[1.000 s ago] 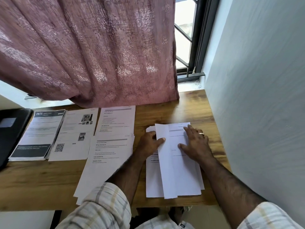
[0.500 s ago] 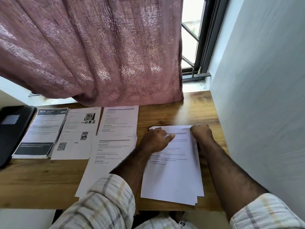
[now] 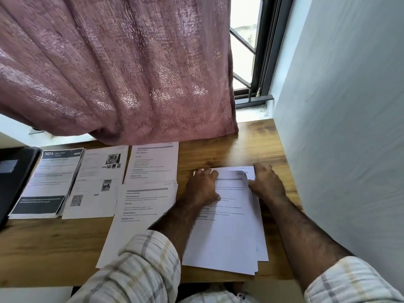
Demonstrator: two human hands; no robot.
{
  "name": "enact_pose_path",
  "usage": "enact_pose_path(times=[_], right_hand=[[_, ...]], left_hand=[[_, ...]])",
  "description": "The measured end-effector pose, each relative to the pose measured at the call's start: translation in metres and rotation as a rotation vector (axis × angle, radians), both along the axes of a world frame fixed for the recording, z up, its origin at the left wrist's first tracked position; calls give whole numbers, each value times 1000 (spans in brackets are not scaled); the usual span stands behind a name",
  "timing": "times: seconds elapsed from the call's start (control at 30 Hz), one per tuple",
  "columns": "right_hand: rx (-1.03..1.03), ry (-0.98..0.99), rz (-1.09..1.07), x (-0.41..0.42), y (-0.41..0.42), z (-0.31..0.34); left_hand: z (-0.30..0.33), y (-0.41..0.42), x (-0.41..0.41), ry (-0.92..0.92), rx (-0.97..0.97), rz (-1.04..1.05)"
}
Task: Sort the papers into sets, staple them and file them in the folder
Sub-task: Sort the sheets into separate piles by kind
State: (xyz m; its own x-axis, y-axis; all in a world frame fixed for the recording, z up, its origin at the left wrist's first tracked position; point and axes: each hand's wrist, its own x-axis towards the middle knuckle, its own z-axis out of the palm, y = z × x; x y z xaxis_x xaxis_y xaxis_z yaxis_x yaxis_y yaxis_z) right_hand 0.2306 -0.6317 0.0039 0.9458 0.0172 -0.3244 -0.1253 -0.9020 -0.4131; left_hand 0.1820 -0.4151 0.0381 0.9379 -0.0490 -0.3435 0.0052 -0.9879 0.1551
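My left hand (image 3: 202, 186) lies with loosely bent fingers on the loose stack of white printed papers (image 3: 227, 232) at the right of the brown wooden counter (image 3: 43, 243). My right hand (image 3: 265, 182) pinches the top sheet's upper right corner, curling it up. Left of the stack lie four sorted piles of printed sheets (image 3: 94, 184), and the black folder (image 3: 13, 178) sits at the far left edge.
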Motion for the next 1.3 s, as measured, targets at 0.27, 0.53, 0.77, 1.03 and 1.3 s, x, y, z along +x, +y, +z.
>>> enact_pose_path(times=[0.27,0.53,0.77,1.03,1.3], right_hand=[[-144,-58,183,-5,-7,12],[268,140,-136,-12,2,18],[199,-388,-101,0,11,95],[144,-872,125,26,41,180],[368,-875,294,16,95,220]], left_hand=[[-5,1,0,-23,-55,49],[-7,4,-2,-55,-69,110],[-7,13,-5,-119,-194,210],[-1,48,4,-51,-691,598],[64,87,11,-213,-1167,793]])
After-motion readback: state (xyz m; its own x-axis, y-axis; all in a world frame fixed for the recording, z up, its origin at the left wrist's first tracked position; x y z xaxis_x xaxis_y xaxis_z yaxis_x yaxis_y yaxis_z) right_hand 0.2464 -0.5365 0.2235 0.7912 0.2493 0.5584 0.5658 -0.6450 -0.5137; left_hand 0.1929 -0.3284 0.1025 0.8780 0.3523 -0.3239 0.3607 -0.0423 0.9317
